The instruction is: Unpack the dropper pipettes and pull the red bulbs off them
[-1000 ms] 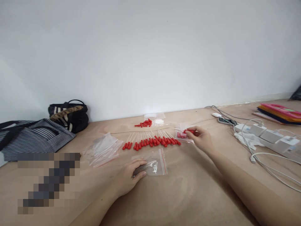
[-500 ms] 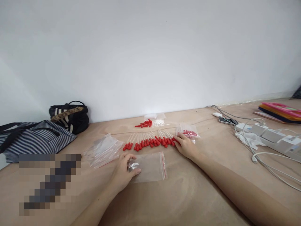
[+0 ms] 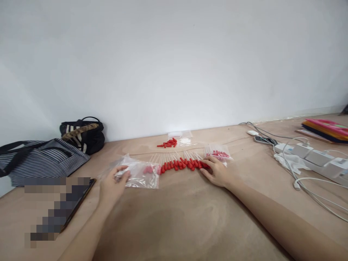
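Observation:
A row of thin clear droppers with red bulbs (image 3: 181, 164) lies across the wooden table (image 3: 190, 217). My right hand (image 3: 216, 171) rests at the row's right end, fingertips pinched on a dropper there. Just behind it lies a small zip bag holding red-tipped droppers (image 3: 219, 151). My left hand (image 3: 112, 185) grips a clear zip bag (image 3: 141, 174) and holds it over the pile of empty bags at the row's left end. A small heap of loose red bulbs (image 3: 168, 143) sits further back beside another clear bag (image 3: 182, 137).
Two striped bags, the larger one (image 3: 40, 157) and the smaller one (image 3: 83, 134), stand at the left by the wall. A phone (image 3: 77, 201) lies near my left forearm. A power strip with plugs and white cables (image 3: 312, 159), a second phone (image 3: 262, 139) and coloured folders (image 3: 324, 128) fill the right side.
My left hand carried the clear zip bag from the middle of the table leftward onto the bag pile. My right hand left the filled bag and moved down to the row's right end.

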{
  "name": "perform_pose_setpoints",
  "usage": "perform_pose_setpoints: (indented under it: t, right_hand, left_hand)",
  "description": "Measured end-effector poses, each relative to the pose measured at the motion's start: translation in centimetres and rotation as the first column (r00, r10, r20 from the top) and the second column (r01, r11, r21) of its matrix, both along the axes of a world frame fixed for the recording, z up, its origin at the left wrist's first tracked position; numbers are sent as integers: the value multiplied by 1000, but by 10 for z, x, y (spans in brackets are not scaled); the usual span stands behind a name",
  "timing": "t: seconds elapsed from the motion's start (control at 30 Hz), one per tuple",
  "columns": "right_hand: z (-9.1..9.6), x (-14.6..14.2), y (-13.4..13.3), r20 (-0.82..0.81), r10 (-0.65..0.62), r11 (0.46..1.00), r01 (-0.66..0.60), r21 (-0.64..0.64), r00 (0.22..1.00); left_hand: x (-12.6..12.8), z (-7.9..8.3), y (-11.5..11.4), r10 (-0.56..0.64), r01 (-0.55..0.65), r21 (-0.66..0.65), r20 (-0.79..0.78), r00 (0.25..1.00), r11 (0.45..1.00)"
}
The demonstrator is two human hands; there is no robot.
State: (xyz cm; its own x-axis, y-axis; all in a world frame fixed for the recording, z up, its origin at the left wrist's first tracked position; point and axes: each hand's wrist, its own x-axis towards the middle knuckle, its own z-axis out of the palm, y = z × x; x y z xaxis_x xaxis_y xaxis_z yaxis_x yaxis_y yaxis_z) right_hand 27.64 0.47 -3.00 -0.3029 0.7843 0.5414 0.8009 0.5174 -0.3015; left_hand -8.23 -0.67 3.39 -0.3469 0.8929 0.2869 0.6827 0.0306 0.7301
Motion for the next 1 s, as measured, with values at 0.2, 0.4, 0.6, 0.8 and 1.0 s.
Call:
perform_pose_setpoints:
  t: [0.2, 0.4, 0.6, 0.8, 1.0]
  right_hand:
    - [6, 7, 3, 39, -211, 973, 206, 104, 977]
    - [11, 29, 4, 160, -521, 852, 522, 42, 838]
    - [8, 43, 11, 226, -551, 815, 576, -59, 803]
    - [8, 49, 19, -62, -640, 766, 631, -125, 766]
    - [18, 48, 17, -785, -467, 805, 563, -187, 407]
  left_hand:
    - [-39, 3, 13, 224, -248, -53, -283, 933, 967]
    - [-40, -9, 16, 275, -244, 129, -538, 797, 961]
    - [-14, -18, 9, 228, -107, 228, -611, 758, 968]
    - [5, -24, -1, -120, 19, -144, -735, 667, 989]
    - [-7, -25, 4, -322, -8, -436, -677, 662, 900]
